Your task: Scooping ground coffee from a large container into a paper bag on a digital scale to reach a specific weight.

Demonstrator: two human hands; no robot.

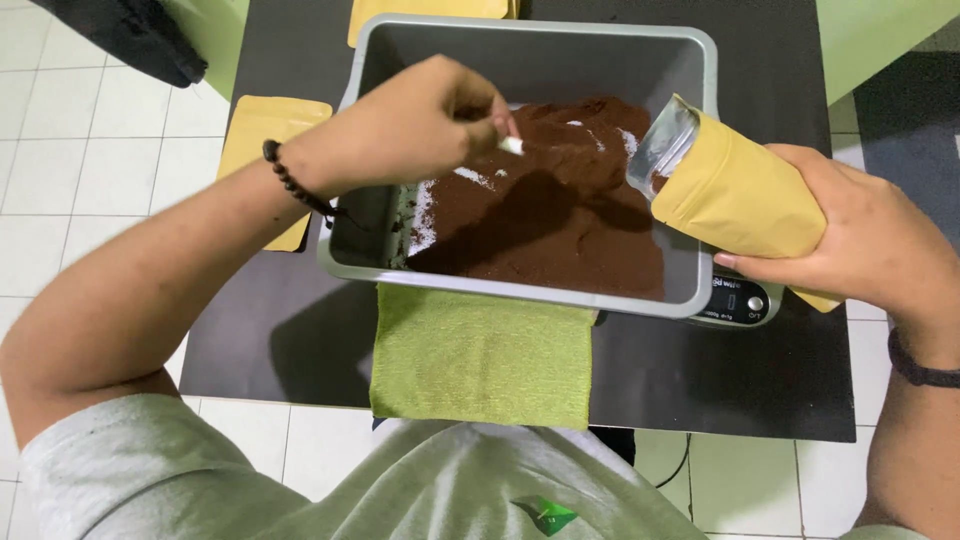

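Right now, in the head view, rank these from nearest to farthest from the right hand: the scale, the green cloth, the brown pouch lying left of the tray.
From the right hand:
1. Scale, just under it, by the tray's right corner.
2. Green cloth, centre, below the tray.
3. Brown pouch, far left of the tray.

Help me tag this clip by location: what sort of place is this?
Probably a small home or workshop packing station. A grey tub of brown powder sits on a digital scale on a black table, with yellow pouches alongside and white tiled floor below.
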